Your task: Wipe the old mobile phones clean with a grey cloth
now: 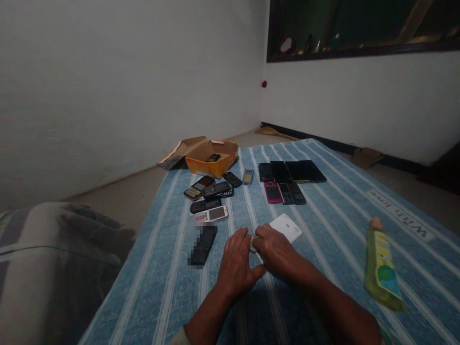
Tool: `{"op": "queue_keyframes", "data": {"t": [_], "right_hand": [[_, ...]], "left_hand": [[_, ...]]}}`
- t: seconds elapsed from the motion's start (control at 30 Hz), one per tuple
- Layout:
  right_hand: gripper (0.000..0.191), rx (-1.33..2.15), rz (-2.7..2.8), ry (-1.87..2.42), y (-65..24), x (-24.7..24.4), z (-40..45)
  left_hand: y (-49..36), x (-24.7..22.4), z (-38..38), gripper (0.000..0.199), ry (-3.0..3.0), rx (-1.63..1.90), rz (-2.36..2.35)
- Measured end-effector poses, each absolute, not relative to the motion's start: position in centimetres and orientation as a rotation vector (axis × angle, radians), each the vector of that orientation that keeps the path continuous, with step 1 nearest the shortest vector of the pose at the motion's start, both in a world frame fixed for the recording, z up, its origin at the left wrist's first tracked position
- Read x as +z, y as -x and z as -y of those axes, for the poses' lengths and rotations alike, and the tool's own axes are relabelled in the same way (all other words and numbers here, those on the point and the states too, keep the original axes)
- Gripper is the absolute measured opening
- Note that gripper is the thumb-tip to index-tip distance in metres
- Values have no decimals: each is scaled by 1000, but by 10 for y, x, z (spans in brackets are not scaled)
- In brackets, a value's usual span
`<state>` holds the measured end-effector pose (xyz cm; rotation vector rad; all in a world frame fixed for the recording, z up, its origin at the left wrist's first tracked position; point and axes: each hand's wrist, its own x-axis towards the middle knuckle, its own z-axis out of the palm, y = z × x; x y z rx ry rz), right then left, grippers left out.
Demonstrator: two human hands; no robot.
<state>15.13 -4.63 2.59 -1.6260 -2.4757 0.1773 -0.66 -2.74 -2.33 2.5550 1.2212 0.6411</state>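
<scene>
My left hand (237, 266) rests on the blue striped cloth (172, 268), its thumb stretched out toward my right hand. Fingers closed, my right hand (273, 247) is around a small light-coloured item (253, 243), mostly hidden between the two hands. Just beyond my right hand lies a white sheet or card (286, 227) with a small dark mark. A dark phone (205, 244), partly pixelated, lies left of my left hand. Above it are a white and pink phone (212, 214) and several other phones (196, 188).
An open orange box (212, 165) with a phone inside stands at the far edge. Two rows of phones, including a pink one (273, 192), lie at the back right. A yellow-green bottle (384, 268) lies on the right. Grey fabric (46, 268) is at the left.
</scene>
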Motion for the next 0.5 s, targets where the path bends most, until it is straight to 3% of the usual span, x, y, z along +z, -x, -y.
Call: {"op": "queue_keyframes", "data": {"t": [0.2,0.4,0.5], "right_hand": [[12,51,2460,1591,-152,14,53],[16,-47,2270,1856,-169,16,39],[15,-87,2304,1736,-159,10,41]], "left_hand": [[6,-24,27,65,-2532,648,-1210],[6,-19,28,68,-2504,598,-1225],[6,-23,27,68,-2518,623,-1218]]}}
